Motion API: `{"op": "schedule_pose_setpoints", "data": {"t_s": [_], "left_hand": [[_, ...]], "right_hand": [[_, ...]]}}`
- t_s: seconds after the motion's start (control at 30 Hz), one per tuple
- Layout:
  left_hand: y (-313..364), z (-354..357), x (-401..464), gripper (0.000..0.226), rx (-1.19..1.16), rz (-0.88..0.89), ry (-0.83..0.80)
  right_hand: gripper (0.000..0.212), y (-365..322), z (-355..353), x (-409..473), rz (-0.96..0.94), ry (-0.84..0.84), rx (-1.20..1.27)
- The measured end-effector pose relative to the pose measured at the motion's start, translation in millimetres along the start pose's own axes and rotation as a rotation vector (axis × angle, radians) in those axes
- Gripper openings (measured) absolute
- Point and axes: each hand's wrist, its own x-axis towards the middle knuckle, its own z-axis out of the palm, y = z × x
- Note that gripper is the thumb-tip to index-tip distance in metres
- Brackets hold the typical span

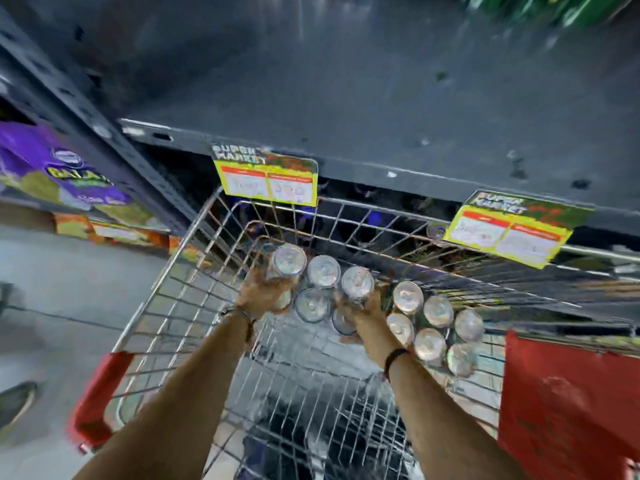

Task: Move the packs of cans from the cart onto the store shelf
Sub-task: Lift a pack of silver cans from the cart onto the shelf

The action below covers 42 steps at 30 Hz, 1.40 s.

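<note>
A pack of silver-topped cans (317, 289) sits inside the wire cart (180, 271), toward its far end. My left hand (263, 294) grips the pack's left side and my right hand (363, 304) grips its right side. A second pack of cans (434, 322) lies just to the right, still in the cart and touching nothing of mine. The dark store shelf (398, 109) stretches bare right beyond the cart's far rim. The picture is blurred.
Two yellow price tags (268, 181) (512, 230) hang from the shelf's front edge. Purple and orange packages (59, 171) fill the shelf unit on the left. Red cart handle parts (98, 396) (568, 400) flank my arms. Green items (554, 8) sit at the top right.
</note>
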Motion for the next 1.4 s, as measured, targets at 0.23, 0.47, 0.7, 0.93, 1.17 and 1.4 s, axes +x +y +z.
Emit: {"op": "schedule_pose_setpoints", "data": {"t_s": [0.23,0.47,0.7,0.93,1.17,1.4], "left_hand": [[23.0,7.1,-32.4,0.046,-0.14,-0.22,-0.014],[49.0,-4.5,-101.2,0.015,-0.304,-0.215,-0.078],[143.9,-44.4,-179.7,0.003,-0.319,0.024,-0.18],[257.4,-79.4,-233.8,0.031,-0.43,0.193,-0.519],[345.2,-100.1,-225.2,0.025,-0.441,0.146,-0.367],[375.6,-121.1,-169.2,0.024,-0.46,0.046,-0.257]], "right_hand": [[0.064,-2.2,5.6,-26.7,-0.049,0.104,0.082],[0.078,-27.7,-8.9,-111.1,-0.191,0.162,-0.167],[0.053,-94.1,-11.7,-204.6,-0.435,0.27,-0.087],[0.033,-187.9,-26.0,-275.1,-0.657,0.382,-0.135],[0.049,-296.4,-34.2,-251.0,-0.645,0.297,-0.258],[0.049,-354.3,-10.1,-181.4,-0.561,0.124,-0.287]]}}
